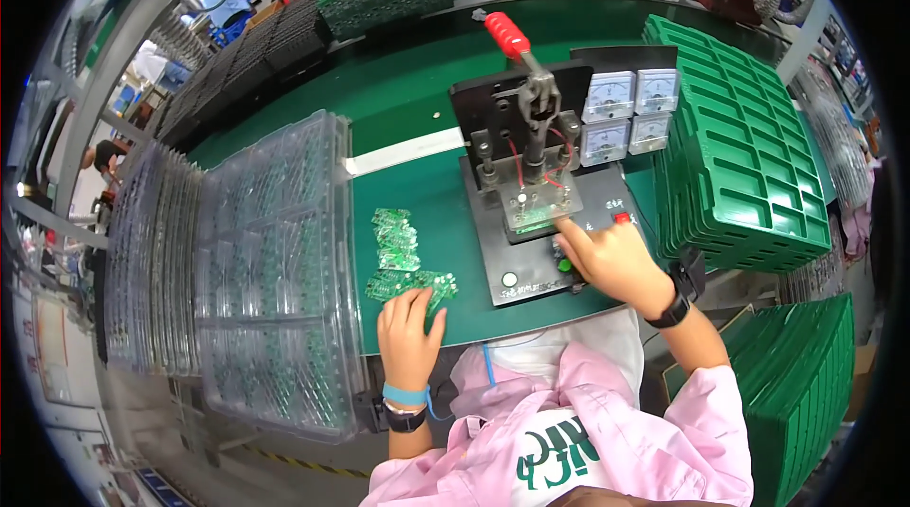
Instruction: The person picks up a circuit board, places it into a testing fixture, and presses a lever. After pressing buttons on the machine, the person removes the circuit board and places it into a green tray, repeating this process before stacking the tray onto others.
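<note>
Mid test cycle here, I reckon: my right hand (611, 261) has its index finger stretched to the small green board (537, 217) seated in the black test jig (531, 223), other fingers curled loosely. My left hand (409, 322) rests with fingers spread on the loose boards (403, 261) lying on the green mat (408, 90). Next probably needs the red-handled clamp lever (517, 47) worked carefully.

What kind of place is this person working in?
Most likely an electronics assembly or test line. Small green circuit boards lie by the left hand, the right hand reaches a lever-clamp test fixture with analog meters, and green trays are stacked alongside.
</note>
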Demonstrator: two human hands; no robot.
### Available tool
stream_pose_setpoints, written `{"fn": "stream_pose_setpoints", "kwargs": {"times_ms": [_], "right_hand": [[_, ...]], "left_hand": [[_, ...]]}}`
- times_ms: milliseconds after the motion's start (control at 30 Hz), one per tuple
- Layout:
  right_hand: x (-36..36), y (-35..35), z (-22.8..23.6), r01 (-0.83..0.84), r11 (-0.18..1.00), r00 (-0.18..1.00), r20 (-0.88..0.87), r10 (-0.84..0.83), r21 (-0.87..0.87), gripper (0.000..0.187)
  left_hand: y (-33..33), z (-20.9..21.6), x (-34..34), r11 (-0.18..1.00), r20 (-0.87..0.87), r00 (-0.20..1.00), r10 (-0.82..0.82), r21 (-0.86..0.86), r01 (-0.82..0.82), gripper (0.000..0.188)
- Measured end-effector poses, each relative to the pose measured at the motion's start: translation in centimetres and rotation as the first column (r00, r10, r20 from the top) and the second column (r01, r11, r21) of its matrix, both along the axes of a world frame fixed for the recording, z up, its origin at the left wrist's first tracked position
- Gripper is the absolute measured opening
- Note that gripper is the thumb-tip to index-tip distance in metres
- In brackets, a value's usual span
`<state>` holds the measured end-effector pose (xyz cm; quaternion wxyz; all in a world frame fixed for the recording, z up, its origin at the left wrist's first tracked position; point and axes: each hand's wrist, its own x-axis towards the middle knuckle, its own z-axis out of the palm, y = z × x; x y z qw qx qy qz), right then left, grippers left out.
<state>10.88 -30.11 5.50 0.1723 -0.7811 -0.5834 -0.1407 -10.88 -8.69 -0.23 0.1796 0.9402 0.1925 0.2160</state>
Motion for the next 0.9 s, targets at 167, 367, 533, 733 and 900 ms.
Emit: {"fn": "stream_pose_setpoints", "kwargs": {"times_ms": [167, 367, 533, 733, 900], "right_hand": [[1.5, 2.8, -1.1, -0.028, 0.975, 0.977, 0.199, 0.073, -0.220, 0.033], [1.8, 2.5, -1.9, -0.085, 0.976, 0.915, 0.371, 0.157, -0.202, 0.033], [0.3, -1.6, 1.3, -0.132, 0.960, 0.976, 0.199, 0.083, 0.247, 0.032], [2.6, -12.7, 2.0, 0.262, 0.807, 0.865, 0.243, -0.440, 0.529, 0.029], [5.2, -17.5, 0.1, 0.555, 0.680, 0.708, 0.157, -0.688, 0.478, 0.022]], "left_hand": [[0.1, -0.6, 0.8, 0.997, 0.079, 0.997, 0.013, -0.077, -0.007, 0.031], [-0.3, 0.8, 2.1, 0.983, 0.177, 0.984, 0.028, -0.181, 0.005, 0.030], [-1.4, 3.3, 5.7, 0.969, 0.220, 0.944, -0.247, 0.028, 0.247, 0.029], [-5.0, 2.2, 11.4, 0.906, 0.195, 0.890, -0.413, 0.185, 0.380, 0.028], [-6.2, 1.6, 13.0, 0.893, 0.023, 0.918, -0.397, 0.242, 0.380, 0.042]]}}
